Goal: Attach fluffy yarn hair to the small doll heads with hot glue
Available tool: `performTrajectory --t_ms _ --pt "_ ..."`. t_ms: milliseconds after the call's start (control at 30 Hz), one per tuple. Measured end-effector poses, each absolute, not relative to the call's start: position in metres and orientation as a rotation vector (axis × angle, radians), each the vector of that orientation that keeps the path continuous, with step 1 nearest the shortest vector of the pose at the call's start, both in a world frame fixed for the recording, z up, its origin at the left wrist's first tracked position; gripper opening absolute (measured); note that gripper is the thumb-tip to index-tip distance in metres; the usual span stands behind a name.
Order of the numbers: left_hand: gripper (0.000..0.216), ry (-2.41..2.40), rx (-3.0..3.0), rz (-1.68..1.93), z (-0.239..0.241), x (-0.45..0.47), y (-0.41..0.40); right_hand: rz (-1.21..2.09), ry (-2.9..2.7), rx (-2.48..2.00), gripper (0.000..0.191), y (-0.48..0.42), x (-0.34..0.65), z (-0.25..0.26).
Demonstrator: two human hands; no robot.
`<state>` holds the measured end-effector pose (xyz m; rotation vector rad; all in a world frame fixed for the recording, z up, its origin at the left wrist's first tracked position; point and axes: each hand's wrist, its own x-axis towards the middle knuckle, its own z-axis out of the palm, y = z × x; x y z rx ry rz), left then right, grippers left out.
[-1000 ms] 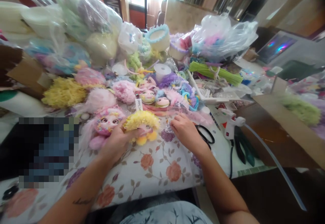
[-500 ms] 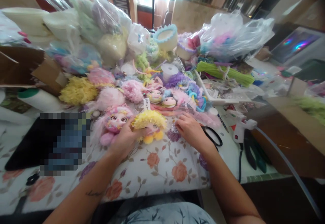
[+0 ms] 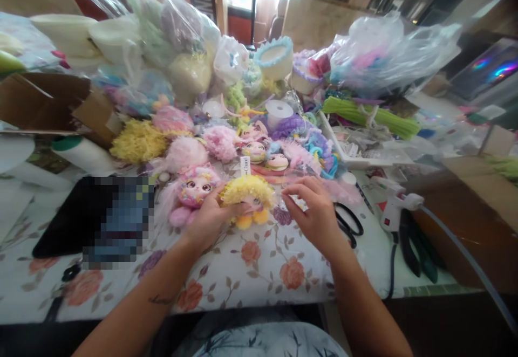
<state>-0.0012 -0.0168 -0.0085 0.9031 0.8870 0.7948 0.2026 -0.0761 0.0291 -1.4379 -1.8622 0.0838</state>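
My left hand (image 3: 208, 219) grips a small plush doll with fluffy yellow hair (image 3: 247, 191) against the floral tablecloth (image 3: 259, 268). A white tag (image 3: 245, 165) sticks up behind the doll's head. My right hand (image 3: 313, 211) hovers just right of the doll, fingers curled and pinched near a small clear wrapper; whether it holds anything is unclear. A pink-haired plush doll (image 3: 194, 190) lies immediately left of my left hand.
Black scissors (image 3: 348, 225) and a white glue gun (image 3: 394, 208) with its cord lie right of my right hand. Many fluffy dolls, doll faces (image 3: 265, 157), a white ribbon spool (image 3: 279, 111), green pipe cleaners (image 3: 370, 117) and plastic bags crowd the back. Cardboard boxes flank both sides.
The view has shifted, so everything sits further right and lower. My right hand has lifted a little and moved closer to the yellow doll; my left hand keeps its grip.
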Motion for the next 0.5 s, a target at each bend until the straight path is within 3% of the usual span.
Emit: performTrajectory --t_ms 500 --pt "0.055 0.862 0.996 0.798 -0.014 -0.002 -0.016 0.114 -1.742 -1.311 0.011 -0.065 0.164 0.005"
